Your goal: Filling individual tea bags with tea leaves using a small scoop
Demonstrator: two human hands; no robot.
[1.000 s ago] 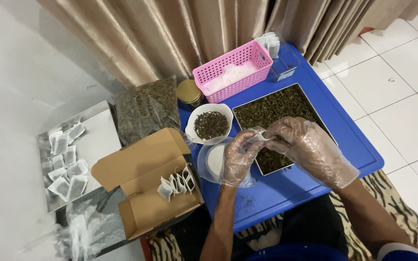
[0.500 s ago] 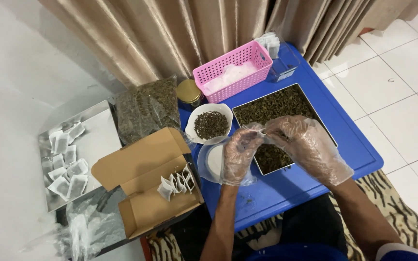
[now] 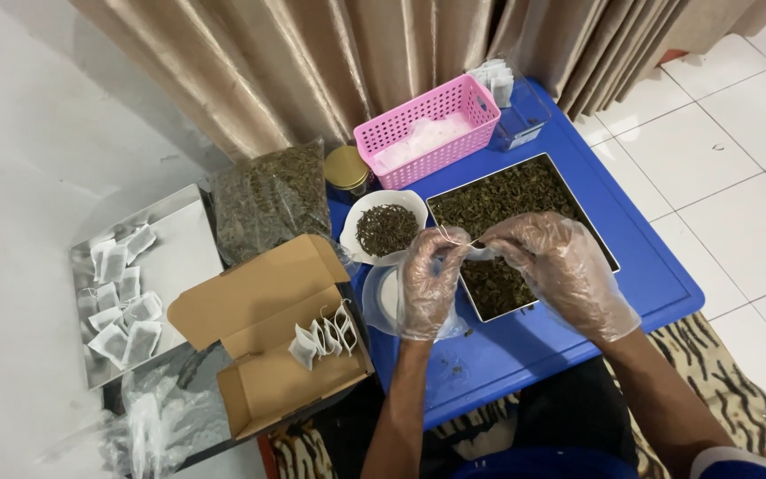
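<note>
- We see both hands in clear plastic gloves, raised together over the near left corner of the metal tray [image 3: 578, 217] of dried leaves.
- The left hand [image 3: 427, 284] has its fingertips pinched on the left end of a small white tea bag [image 3: 476, 252], with a thin string [image 3: 454, 237] looping up from the pinch.
- The right hand [image 3: 560, 266] pinches the same tea bag from the right, so the two hands nearly touch, clamped on it between them.
- The tea bag is held in the air just above the tray's left edge; we cannot tell whether it is filled.
- The tray lies in the middle of a blue table [image 3: 649, 257], reaching toward its right edge.
- A white bowl [image 3: 385, 227] of dark leaves sits just left of the tray, and a clear round container [image 3: 381, 297] lies below it, partly hidden by the left hand.
- At the table's far edge stand a pink basket [image 3: 427, 129] and a clear box [image 3: 518, 111] with white bags inside.
- A gold-lidded jar [image 3: 346, 168] stands at the far left corner, beside a clear sack of leaves [image 3: 269, 200].
- Off the table's left edge, an open cardboard box [image 3: 268, 333] holds a row of tea bags, and a silver sheet [image 3: 148, 266] carries more of them.
</note>
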